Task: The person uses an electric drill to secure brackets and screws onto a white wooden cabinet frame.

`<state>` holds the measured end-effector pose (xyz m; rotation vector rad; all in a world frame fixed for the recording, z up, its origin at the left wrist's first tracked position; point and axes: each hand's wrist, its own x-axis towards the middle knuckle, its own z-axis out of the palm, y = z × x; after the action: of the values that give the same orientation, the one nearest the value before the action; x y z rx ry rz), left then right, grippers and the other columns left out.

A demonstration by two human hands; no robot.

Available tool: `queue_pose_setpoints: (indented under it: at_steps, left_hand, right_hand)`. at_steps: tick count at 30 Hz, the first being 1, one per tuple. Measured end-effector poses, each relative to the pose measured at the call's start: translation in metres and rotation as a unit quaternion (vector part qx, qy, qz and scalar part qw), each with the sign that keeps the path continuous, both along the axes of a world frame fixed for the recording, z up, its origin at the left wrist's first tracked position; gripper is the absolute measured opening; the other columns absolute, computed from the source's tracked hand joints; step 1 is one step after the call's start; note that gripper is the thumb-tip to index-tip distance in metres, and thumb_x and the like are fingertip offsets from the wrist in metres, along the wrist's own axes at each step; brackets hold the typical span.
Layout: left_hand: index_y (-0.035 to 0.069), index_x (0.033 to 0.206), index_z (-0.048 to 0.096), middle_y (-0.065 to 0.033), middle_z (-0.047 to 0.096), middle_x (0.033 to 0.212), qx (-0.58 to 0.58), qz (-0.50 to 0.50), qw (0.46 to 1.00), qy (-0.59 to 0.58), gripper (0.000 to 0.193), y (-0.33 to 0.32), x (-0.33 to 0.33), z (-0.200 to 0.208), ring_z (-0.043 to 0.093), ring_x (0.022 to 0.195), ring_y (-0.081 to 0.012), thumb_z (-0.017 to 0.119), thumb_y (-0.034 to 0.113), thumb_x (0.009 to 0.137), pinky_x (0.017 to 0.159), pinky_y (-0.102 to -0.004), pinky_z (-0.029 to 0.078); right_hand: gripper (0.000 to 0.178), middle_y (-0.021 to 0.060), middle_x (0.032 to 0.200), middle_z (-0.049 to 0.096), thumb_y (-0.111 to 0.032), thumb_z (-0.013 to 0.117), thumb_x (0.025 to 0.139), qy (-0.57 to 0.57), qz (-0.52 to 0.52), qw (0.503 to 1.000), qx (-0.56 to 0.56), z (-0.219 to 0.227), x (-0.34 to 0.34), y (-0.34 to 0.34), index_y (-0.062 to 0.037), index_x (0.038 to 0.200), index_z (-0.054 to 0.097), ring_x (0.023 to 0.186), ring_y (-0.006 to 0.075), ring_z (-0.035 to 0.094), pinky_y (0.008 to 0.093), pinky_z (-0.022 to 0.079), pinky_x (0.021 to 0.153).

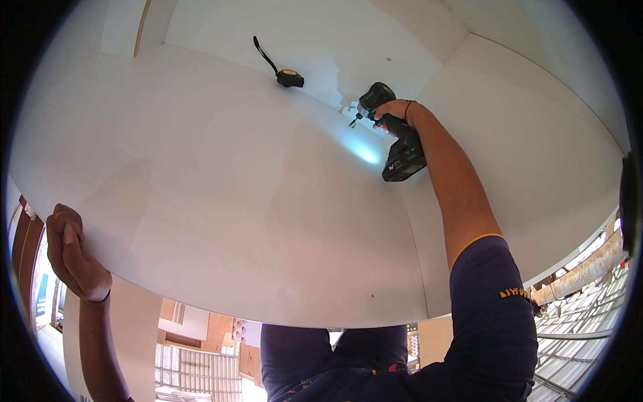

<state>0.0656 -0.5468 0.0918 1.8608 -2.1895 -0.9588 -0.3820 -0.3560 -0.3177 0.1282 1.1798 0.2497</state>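
Toward one o'clock from the middle of the view, the right hand (395,112) is closed firmly around the grip of a black cordless driver (392,130). Its bit points to about nine o'clock, at a small metal fitting (347,108) on the white panel (221,194), and the work light of the tool makes a bright spot on the board just below. The driver looks rather heavy, because the battery block sits at the low end of the handle; I judge it is rigid and not slippery, and the handle is the correct place to hold it. At eight o'clock, the left hand (72,254) is curled over the near edge of the panel, fingers shut on it. The panel seems stiff and smooth, wide and probably awkward to move, so the edges are where one can take it. A black tape measure (289,78) with a loose strap lies at twelve o'clock, near the fitting but not touching it.
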Motion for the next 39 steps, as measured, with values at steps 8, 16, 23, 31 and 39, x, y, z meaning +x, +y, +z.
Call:
queue_pose_setpoints:
  at_steps: [8, 16, 23, 31, 39]
  left_hand:
    - [0.007, 0.076, 0.035, -0.0034, 0.027, 0.071, 0.011, 0.023, 1.0, -0.001, 0.007, 0.001, -0.003, -0.008, 0.026, 0.066, -0.013, 0.032, 0.01, 0.082, 0.063, -0.0293, 0.023]
    - [0.008, 0.078, 0.036, -0.0038, 0.029, 0.072, 0.017, -0.017, 1.0, 0.002, 0.007, -0.003, 0.007, -0.013, 0.026, 0.066, -0.0128, 0.032, 0.011, 0.082, 0.062, -0.0292, 0.023]
    - [0.007, 0.079, 0.037, -0.0043, 0.031, 0.073, 0.017, -0.023, 0.999, -0.02, 0.008, -0.003, 0.005, -0.009, 0.025, 0.065, -0.0123, 0.031, 0.011, 0.083, 0.061, -0.0289, 0.022]
    - [0.008, 0.08, 0.038, -0.0039, 0.031, 0.072, 0.015, -0.039, 0.999, -0.026, 0.008, -0.003, 0.003, -0.002, 0.025, 0.064, -0.0118, 0.032, 0.012, 0.083, 0.06, -0.0288, 0.022]
    - [0.008, 0.079, 0.037, -0.0042, 0.031, 0.072, 0.022, -0.04, 0.999, -0.011, 0.008, -0.004, 0.003, -0.006, 0.025, 0.064, -0.0118, 0.033, 0.013, 0.083, 0.06, -0.0291, 0.022]
  right_hand:
    - [0.024, 0.0109, 0.087, 0.069, -0.014, 0.065, 0.08, -0.012, -0.003, 1.0, 0.015, -0.014, -0.006, 0.006, -0.0005, 0.099, 0.058, 0.058, 0.0142, 0.058, 0.0321, 0.053, 0.052]
    - [0.026, 0.0133, 0.093, 0.068, -0.013, 0.063, 0.081, -0.02, -0.032, 0.999, 0.017, -0.014, -0.009, 0.009, 0.0006, 0.101, 0.054, 0.055, 0.0131, 0.054, 0.031, 0.051, 0.049]
    - [0.028, 0.0122, 0.093, 0.068, -0.014, 0.063, 0.08, -0.03, -0.041, 0.999, 0.011, -0.004, -0.011, 0.009, -0.0012, 0.102, 0.054, 0.057, 0.0128, 0.055, 0.0308, 0.05, 0.049]
    - [0.027, 0.0121, 0.093, 0.068, -0.015, 0.064, 0.08, -0.019, -0.03, 0.999, -0.001, 0.009, -0.009, -0.002, -0.0003, 0.1, 0.054, 0.056, 0.0129, 0.054, 0.0306, 0.051, 0.05]
    - [0.026, 0.014, 0.094, 0.068, -0.014, 0.064, 0.079, -0.014, -0.028, 1.0, 0.002, 0.0, -0.011, 0.004, -0.0002, 0.099, 0.054, 0.055, 0.0127, 0.054, 0.0306, 0.051, 0.05]
